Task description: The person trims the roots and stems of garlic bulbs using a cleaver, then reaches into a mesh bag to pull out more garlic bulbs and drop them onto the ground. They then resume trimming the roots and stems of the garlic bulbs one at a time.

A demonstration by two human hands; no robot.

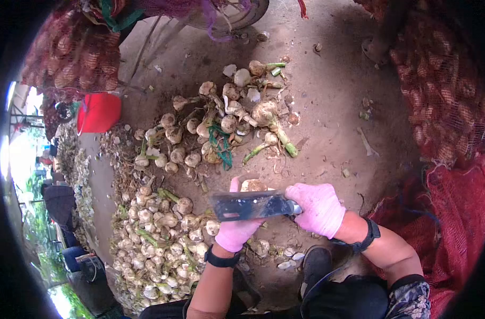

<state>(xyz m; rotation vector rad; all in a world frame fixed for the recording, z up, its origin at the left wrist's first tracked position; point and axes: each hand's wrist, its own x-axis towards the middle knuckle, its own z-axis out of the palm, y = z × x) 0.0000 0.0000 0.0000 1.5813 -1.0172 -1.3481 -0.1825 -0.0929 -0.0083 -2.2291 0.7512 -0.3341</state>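
A garlic bulb [253, 185] shows above the blade of a wide dark cleaver [250, 206]. My left hand [238, 231], in a pink glove, holds the bulb from behind the blade, which hides most of its fingers. My right hand [318, 209], also gloved in pink, is wrapped round the cleaver's handle, with the blade pointing left across the bulb. Beyond my hands lies a loose group of garlic bulbs [229, 124] with stems. A larger heap of garlic [157, 239] spreads on the ground to the left of my left arm.
Red net sacks full of garlic stand at the upper left [75, 53] and the right [444, 90]. A red bucket [100, 112] sits at the left. Red netting [444, 218] lies beside my right arm. A green string [220, 144] lies among the bulbs. My shoe [318, 263] is below.
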